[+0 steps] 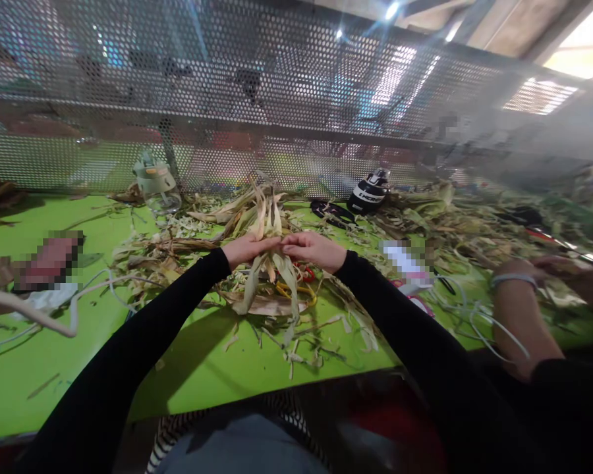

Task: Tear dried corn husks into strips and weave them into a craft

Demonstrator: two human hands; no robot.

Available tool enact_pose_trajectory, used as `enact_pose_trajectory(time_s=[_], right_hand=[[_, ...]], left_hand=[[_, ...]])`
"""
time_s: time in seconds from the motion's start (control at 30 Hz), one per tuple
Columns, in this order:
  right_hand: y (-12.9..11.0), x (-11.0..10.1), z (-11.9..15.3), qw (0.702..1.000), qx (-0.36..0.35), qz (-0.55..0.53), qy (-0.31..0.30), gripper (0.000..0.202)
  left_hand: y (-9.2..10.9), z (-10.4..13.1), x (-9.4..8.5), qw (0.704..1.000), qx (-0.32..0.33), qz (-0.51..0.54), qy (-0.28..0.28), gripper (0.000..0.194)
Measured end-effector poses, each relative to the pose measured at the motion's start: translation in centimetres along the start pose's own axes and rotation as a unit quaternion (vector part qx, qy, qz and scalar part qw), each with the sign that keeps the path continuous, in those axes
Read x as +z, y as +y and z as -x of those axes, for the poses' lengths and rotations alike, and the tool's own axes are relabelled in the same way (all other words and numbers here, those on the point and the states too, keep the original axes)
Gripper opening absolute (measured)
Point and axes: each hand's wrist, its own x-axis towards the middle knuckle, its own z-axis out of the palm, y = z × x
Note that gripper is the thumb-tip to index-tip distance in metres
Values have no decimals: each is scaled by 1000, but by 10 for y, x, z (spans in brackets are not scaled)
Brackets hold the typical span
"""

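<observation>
A bundle of dried corn husks (267,214) stands upright in the grip of my left hand (250,249), its loose strips hanging down below the fingers. My right hand (317,249) meets it from the other side, thumb and fingertips pinched together at the bundle; what exactly they pinch is too small to make out. Beneath both hands lie husk scraps and yellow-handled scissors (296,294), partly covered by husk. More dry husks (168,260) are heaped to the left of my left hand.
Behind the heap stand a clear bottle (159,187) and a black bottle (370,191). A black reel (332,212) lies nearby. A perforated metal screen (277,85) borders the green table (188,382). White cables (93,283) cross both sides. A co-worker's arm (516,309) is at right.
</observation>
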Motion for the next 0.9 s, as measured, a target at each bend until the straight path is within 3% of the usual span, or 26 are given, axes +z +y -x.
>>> enact_pose_trajectory(time_s=[0.17,0.33,0.4,0.5,0.63,0.7,0.77,0.83,0.9], right_hand=[[-6,15,3,985,-74,114,102,16],[1,30,-4,993,-40,2,108,18],[0,35,-6,990,-59,13,130,21],[-12,43,1,969,-147,131,147,25],[-20,48,31,949,-211,206,107,31],[-14,41,50,956,-192,189,111,33],[-2,28,64,966,-140,116,186,33],[8,14,69,953,-67,-27,295,33],[9,4,64,934,-19,-171,312,31]], left_hand=[[1,3,-6,998,-8,1,-62,26],[7,5,-11,998,-35,-26,-40,13],[12,9,-8,998,-56,0,-26,9],[22,25,-1,991,-104,80,-40,10],[29,72,3,975,-170,133,-54,15],[28,97,-7,964,-225,139,-16,19],[27,111,-22,959,-236,144,70,16],[28,105,-37,956,-200,117,178,14],[31,80,-47,973,-118,34,198,17]])
